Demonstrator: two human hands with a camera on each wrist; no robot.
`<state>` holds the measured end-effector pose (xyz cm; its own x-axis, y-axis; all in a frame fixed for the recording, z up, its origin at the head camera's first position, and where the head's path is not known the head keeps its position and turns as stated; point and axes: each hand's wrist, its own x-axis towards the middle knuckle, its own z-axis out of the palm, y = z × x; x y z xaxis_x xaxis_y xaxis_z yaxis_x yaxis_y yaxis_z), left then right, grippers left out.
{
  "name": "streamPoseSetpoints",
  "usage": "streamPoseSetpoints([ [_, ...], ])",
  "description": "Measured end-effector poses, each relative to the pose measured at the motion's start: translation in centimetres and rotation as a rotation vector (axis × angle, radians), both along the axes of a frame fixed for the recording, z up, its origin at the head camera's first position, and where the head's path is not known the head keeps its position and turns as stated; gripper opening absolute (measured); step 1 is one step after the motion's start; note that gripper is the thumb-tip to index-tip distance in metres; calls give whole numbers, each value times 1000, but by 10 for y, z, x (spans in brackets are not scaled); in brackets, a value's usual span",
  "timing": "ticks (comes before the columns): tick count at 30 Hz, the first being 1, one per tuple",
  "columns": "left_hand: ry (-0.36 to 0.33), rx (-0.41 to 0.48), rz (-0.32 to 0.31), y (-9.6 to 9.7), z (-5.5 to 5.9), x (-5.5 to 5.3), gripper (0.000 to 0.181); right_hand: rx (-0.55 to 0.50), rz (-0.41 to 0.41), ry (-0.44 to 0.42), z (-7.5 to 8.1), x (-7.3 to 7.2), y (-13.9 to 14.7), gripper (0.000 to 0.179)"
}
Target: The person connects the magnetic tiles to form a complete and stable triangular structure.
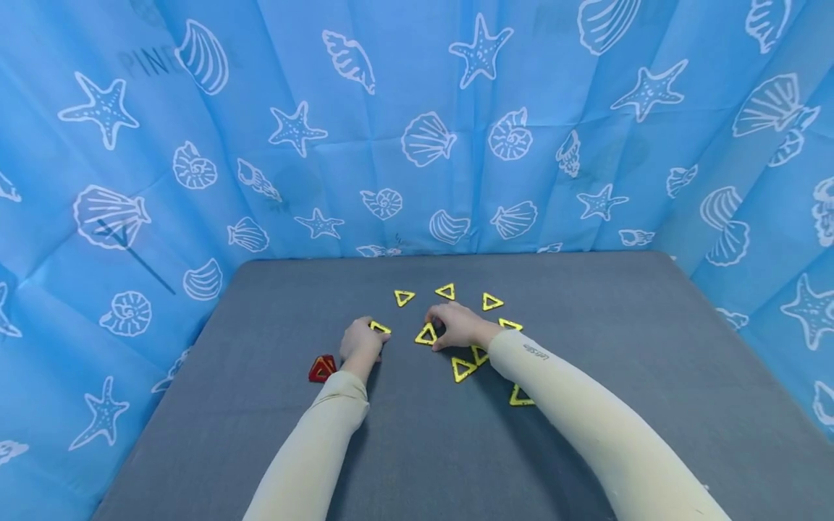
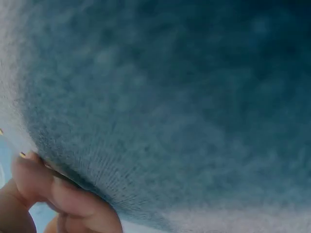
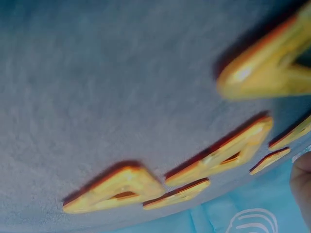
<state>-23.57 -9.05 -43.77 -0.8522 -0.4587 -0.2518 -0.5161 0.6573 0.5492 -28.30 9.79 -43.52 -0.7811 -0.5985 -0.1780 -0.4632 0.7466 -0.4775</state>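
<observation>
over the tabletop [image 1: 274,311], the right hand [image 1: 458,325] pinches one hollow yellow triangle [image 1: 426,341] and the left hand [image 1: 360,344] another triangle [image 1: 381,325], both probably light, stiff and slick, best held by their rims.

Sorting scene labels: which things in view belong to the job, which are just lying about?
In the job:
left hand, right hand
yellow triangular frames, one in each hand, the others likely

Just there:
red triangular pieces, apparently idle
gray table, blue seashell-print curtain
</observation>
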Motion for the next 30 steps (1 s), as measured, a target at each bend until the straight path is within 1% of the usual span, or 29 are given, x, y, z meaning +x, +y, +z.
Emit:
streamPoseSetpoints([
  [3,-2,-60,-55,2,0,2,53,-20,-24,-18,0,2,-2,42],
  [8,-2,-109,-188,10,1,9,48,-55,-43,-33,0,7,-2,37],
  [12,8,-120,-321,15,3,19,51,-110,-87,-75,7,14,-1,32],
  [16,40,-93,-479,14,3,35,53,-224,-131,-160,17,24,5,29],
  [18,51,-81,-558,11,3,44,54,-304,-151,-212,22,32,11,31],
  [21,58,-57,-644,2,2,58,54,-415,-190,-289,30,46,18,36],
  [23,59,-46,-682,-4,1,66,54,-477,-245,-359,34,57,22,39],
  [26,65,-41,-717,-12,-1,76,54,-543,-342,-450,36,74,27,40],
  [28,76,-52,-742,-15,-3,80,54,-573,-406,-493,35,86,29,38],
  [30,86,-71,-762,-17,-5,83,54,-607,-453,-517,33,96,30,35],
])
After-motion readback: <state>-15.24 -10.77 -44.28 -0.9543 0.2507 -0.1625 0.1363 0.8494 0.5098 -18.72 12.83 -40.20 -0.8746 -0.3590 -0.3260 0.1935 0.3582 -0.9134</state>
